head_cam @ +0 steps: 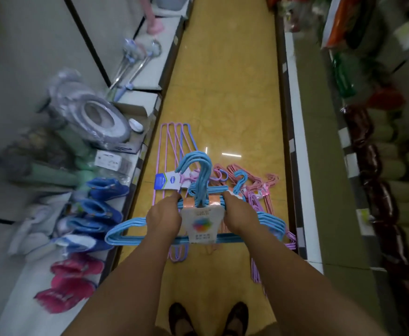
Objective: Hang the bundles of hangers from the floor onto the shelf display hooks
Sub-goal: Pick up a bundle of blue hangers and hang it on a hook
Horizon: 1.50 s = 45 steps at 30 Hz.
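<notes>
Both hands, left hand [165,218] and right hand [238,214], grip the blue bundle [198,202] by its shoulders at frame centre, hooks forward, probably for hanging, above pink bundles [259,190] on the floor [222,81].

Both bare forearms stretched forward and down, nearly parallel. Left hand [163,220] and right hand [238,214] level with each other, backs up, fingers curled forward, gripping either side of one blue hanger bundle [199,187]. Two shoes visible below.
</notes>
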Tool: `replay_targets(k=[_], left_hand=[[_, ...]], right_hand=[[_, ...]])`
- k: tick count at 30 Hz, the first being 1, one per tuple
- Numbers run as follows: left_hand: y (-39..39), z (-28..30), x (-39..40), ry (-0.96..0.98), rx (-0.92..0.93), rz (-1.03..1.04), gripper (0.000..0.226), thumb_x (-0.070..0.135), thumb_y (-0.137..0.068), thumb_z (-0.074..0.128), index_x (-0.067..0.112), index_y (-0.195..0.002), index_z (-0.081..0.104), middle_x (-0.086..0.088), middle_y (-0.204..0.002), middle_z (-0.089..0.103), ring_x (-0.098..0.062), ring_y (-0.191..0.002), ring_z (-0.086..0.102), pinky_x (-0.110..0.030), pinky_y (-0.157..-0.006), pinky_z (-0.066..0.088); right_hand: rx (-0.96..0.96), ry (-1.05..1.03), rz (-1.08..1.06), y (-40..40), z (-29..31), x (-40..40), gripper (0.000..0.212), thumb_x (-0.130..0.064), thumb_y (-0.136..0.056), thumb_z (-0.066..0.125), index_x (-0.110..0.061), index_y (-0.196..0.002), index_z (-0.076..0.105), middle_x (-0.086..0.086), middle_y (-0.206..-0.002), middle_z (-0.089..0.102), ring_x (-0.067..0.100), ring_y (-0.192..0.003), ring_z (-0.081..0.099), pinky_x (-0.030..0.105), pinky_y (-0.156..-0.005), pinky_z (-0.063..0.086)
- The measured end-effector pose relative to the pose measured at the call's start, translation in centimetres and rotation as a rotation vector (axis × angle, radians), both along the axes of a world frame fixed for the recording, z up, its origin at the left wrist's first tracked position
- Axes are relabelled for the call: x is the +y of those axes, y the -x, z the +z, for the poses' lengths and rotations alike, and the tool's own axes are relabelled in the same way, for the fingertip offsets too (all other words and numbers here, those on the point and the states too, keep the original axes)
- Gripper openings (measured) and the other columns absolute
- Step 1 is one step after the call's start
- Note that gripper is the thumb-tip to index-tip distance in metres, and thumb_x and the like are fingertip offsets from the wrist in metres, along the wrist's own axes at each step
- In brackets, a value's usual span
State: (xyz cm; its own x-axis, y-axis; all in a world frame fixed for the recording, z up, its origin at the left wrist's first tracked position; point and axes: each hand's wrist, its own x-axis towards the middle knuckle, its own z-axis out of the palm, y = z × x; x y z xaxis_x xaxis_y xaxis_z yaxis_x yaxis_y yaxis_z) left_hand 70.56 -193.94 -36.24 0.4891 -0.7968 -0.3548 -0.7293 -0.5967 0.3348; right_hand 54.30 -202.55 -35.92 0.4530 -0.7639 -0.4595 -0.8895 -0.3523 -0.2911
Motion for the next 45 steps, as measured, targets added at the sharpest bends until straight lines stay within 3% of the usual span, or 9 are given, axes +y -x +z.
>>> replay_targets(k=[6,10,15,23,32,34,38,42,45], left_hand=[[-1.7,9.9,2.5,0.058,0.107,0.093,0.050,0.005,-0.088,0.043,0.026,-0.133,0.040,-0.012,-0.115,0.061,-0.032,-0.099,0.059,-0.034,-0.067,0.040],[-1.9,14.6,4.6,0.115,0.081,0.121,0.045,0.004,-0.089,0.043,0.022,-0.130,0.046,-0.011,-0.116,0.061,-0.031,-0.100,0.060,-0.033,-0.066,0.039],[-1.6,17.5,7.2,0.135,0.019,0.219,0.049,0.001,-0.089,0.040,0.023,-0.132,0.046,-0.012,-0.117,0.063,-0.032,-0.101,0.060,-0.035,-0.071,0.044],[1.0,20.2,13.7,0.164,-0.012,0.463,0.030,0.009,-0.089,0.047,0.021,-0.116,0.052,-0.010,-0.109,0.064,-0.032,-0.096,0.061,-0.038,-0.072,0.050],[8.0,21.4,25.2,0.115,-0.047,0.858,0.039,0.014,-0.087,0.056,0.025,-0.124,0.050,-0.009,-0.129,0.056,-0.031,-0.125,0.048,-0.042,-0.096,0.043],[9.7,21.9,28.4,0.117,-0.033,0.932,0.045,0.012,-0.085,0.057,0.024,-0.128,0.048,-0.010,-0.135,0.051,-0.032,-0.127,0.045,-0.040,-0.092,0.044],[13.1,23.3,35.1,0.098,-0.069,1.074,0.036,0.005,-0.086,0.050,0.015,-0.120,0.052,-0.010,-0.116,0.058,-0.030,-0.104,0.057,-0.037,-0.078,0.045],[17.0,23.9,42.4,0.102,-0.074,1.232,0.033,0.002,-0.084,0.047,0.016,-0.113,0.053,-0.009,-0.112,0.061,-0.029,-0.101,0.058,-0.037,-0.078,0.047],[20.4,24.3,47.9,0.093,-0.107,1.349,0.042,0.001,-0.087,0.044,0.018,-0.125,0.051,-0.011,-0.121,0.059,-0.030,-0.108,0.058,-0.037,-0.082,0.047]], right_hand=[[-0.009,0.167,0.014,-2.7,11.6,1.7,0.010,-0.006,-0.092,0.045,-0.011,-0.100,0.046,0.015,-0.109,0.059,0.035,-0.101,0.056,0.036,-0.071,0.036],[-0.003,0.196,0.086,-3.7,17.0,2.7,0.026,-0.005,-0.089,0.047,-0.008,-0.115,0.049,0.013,-0.113,0.061,0.032,-0.108,0.056,0.036,-0.082,0.044],[0.030,0.189,0.213,-4.3,20.6,4.4,0.023,-0.004,-0.088,0.047,-0.008,-0.111,0.046,0.012,-0.112,0.062,0.032,-0.104,0.058,0.036,-0.079,0.043],[-0.005,0.236,0.544,-5.1,23.5,7.5,0.030,-0.007,-0.093,0.041,-0.008,-0.124,0.042,0.015,-0.119,0.060,0.034,-0.106,0.059,0.038,-0.081,0.045],[-0.061,0.247,0.883,-4.0,23.4,16.6,0.027,-0.007,-0.095,0.039,-0.007,-0.121,0.044,0.014,-0.119,0.061,0.032,-0.107,0.059,0.036,-0.082,0.047],[-0.064,0.247,0.964,-3.9,23.4,19.6,0.028,-0.007,-0.096,0.038,-0.007,-0.124,0.043,0.014,-0.119,0.060,0.032,-0.107,0.059,0.037,-0.081,0.047],[-0.054,0.248,1.112,-3.4,23.7,26.3,0.031,-0.006,-0.097,0.038,-0.008,-0.128,0.041,0.012,-0.121,0.060,0.031,-0.108,0.060,0.038,-0.081,0.048],[-0.049,0.238,1.255,-2.4,23.8,33.9,0.038,-0.007,-0.094,0.043,-0.007,-0.132,0.039,0.012,-0.123,0.061,0.030,-0.112,0.059,0.037,-0.083,0.049],[-0.059,0.229,1.367,-0.8,24.0,40.0,0.037,-0.008,-0.094,0.044,-0.008,-0.130,0.041,0.011,-0.120,0.062,0.030,-0.109,0.061,0.037,-0.082,0.049]])
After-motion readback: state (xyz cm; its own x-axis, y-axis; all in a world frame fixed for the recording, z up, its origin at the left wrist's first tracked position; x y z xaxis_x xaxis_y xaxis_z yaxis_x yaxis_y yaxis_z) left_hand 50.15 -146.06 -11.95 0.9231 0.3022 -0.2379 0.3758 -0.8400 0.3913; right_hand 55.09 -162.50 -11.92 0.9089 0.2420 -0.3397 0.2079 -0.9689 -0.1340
